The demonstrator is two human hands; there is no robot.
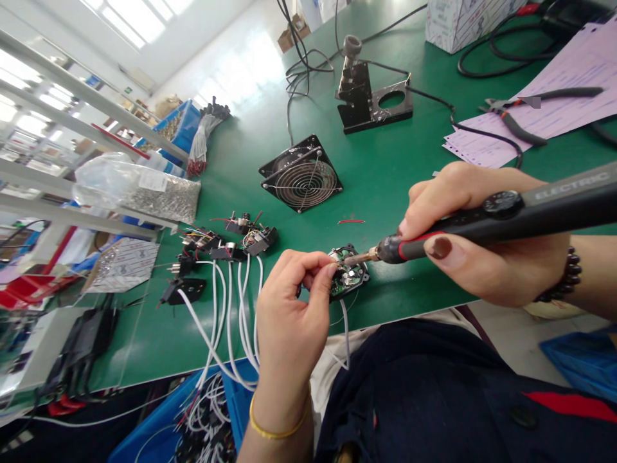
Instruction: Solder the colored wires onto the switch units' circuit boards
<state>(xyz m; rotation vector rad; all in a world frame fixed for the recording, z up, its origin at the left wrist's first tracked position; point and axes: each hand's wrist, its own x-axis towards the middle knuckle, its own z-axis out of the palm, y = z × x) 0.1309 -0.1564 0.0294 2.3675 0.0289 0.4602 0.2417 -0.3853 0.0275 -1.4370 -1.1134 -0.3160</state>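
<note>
My right hand [482, 238] is wrapped round a black soldering iron [544, 215], whose tip reaches down to a small circuit board [354, 276] in a black housing near the table's front edge. At the left side of that board, the thumb and forefinger of my left hand [299, 308] are pinched together close to the iron's tip. Whatever they pinch is too small to make out. A white cable [346, 334] hangs from the housing over the edge. Beyond the board lies a short red wire [351, 221].
A black fan [303, 177] and an iron stand [373, 99] stand farther back on the green table [231, 173]. Pliers [518, 119] rest on pink papers [549, 96] at the right. Several black housings [260, 240] with white cables lie left, above a blue bin [159, 418].
</note>
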